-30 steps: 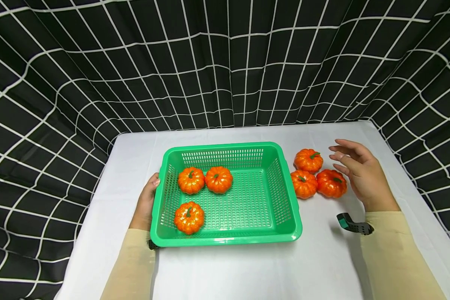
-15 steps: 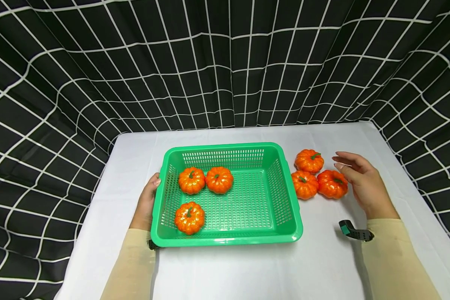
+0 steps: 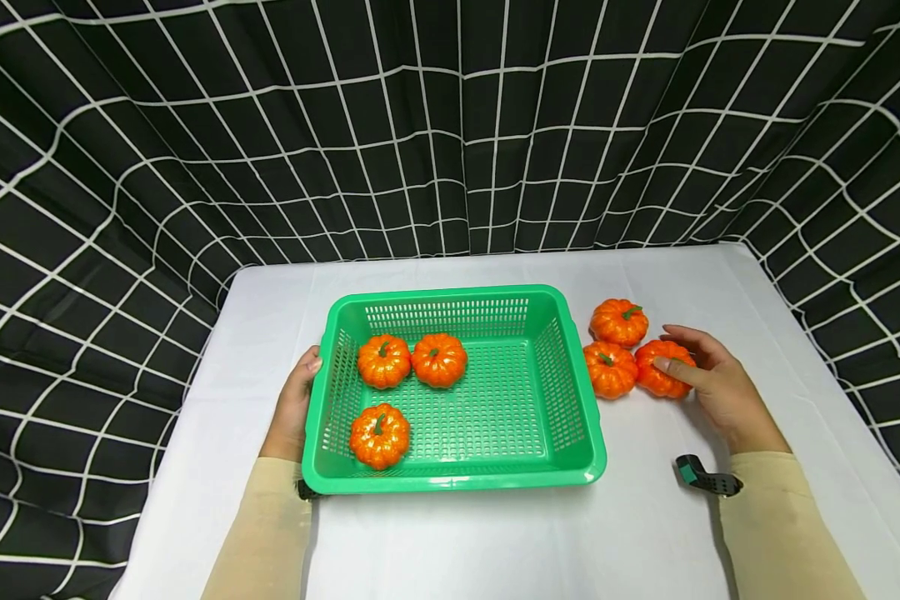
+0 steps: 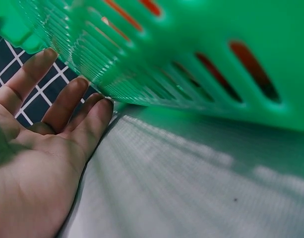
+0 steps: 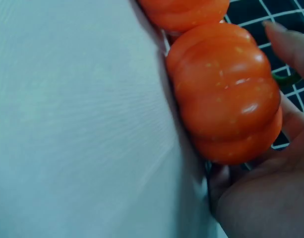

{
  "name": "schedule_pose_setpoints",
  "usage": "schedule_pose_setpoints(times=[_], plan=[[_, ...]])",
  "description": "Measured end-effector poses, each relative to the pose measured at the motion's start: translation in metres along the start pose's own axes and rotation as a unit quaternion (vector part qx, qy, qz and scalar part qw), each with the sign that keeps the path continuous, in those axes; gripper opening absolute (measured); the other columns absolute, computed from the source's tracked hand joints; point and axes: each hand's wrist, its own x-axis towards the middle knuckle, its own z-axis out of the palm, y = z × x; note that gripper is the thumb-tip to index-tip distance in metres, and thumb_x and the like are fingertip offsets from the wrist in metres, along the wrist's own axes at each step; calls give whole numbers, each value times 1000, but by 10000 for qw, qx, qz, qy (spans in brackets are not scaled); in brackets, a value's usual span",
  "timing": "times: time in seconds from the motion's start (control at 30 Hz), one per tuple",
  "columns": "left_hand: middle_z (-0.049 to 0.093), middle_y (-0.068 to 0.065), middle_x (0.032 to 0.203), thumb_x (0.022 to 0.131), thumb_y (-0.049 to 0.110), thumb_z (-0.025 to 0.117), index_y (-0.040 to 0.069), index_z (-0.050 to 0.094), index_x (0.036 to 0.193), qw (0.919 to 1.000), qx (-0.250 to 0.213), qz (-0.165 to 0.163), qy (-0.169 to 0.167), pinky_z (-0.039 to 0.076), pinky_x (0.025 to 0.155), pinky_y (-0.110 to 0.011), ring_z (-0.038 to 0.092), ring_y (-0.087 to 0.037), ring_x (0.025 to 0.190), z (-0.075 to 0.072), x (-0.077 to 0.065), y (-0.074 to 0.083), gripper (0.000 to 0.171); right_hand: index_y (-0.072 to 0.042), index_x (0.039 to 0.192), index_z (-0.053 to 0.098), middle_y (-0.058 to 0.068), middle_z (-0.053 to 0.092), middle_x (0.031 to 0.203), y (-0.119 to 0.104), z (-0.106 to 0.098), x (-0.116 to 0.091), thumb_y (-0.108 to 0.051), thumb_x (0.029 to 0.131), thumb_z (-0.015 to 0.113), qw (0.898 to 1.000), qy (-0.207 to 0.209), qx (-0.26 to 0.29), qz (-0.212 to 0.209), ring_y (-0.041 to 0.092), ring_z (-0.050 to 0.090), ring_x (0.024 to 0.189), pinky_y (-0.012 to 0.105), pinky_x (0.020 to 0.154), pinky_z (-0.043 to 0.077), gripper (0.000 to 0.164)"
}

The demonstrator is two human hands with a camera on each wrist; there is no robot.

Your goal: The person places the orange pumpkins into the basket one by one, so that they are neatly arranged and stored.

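In the head view, a green plastic basket (image 3: pixel 453 482) stands on the white table with three small orange pumpkins inside: one back left (image 3: pixel 384 362), one beside it (image 3: pixel 439 361), one front left (image 3: pixel 379 436). My left hand (image 3: pixel 294 404) touches the basket's left side, fingertips at the slotted wall (image 4: pixel 156 89) in the left wrist view. Right of the basket, my right hand (image 3: pixel 720 387) reaches around the nearest pumpkin (image 3: pixel 654 367). The right wrist view shows the thumb spread apart above this pumpkin (image 5: pixel 226 94), by its green stem, with fingers partly hidden behind it.
Two other pumpkins lie close by, one at the back (image 3: pixel 618 322) and one against the basket's right side (image 3: pixel 610 370). A black curtain with white grid lines (image 3: pixel 465 125) hangs behind and beside the white-covered table (image 3: pixel 495 542).
My right hand has come down and toward me onto the rightmost pumpkin, its thumb now over the top. The left hand and the basket stay as they were.
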Motion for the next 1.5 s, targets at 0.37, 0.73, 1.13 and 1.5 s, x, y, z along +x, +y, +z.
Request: schedule_pose_setpoints(times=[0.37,0.73,1.13,1.5], plan=[[68,-11,110,110,27,35,13,58,128,10000,-11,16,-18,63,74,-34,71,-20,87,0,0,1,32,-19,155,58,-4,54,137,9,2,-4,-16,103,79,9988,-98,463,-85,12,49,123,10,93,47,57],[68,-12,115,110,29,36,12,57,129,10000,-23,-21,-28,64,78,-35,71,-21,92,0,-1,-1,32,-13,161,54,8,47,153,10,2,-10,-32,107,74,9995,197,226,61,22,38,137,8,93,48,61],[68,-11,110,109,28,37,12,56,126,10000,-67,-22,7,64,74,-34,71,-20,87,2,-1,1,31,-10,145,69,-5,62,133,1,1,-12,-21,105,77,9937,778,754,-302,11,54,121,11,87,53,43],[68,-11,110,110,28,36,11,56,128,9999,-98,-49,-3,63,73,-33,70,-20,87,4,-2,1,32,-19,134,73,-8,61,121,-8,2,-9,-22,104,78,9936,971,582,-22,8,59,106,10,80,54,30]])
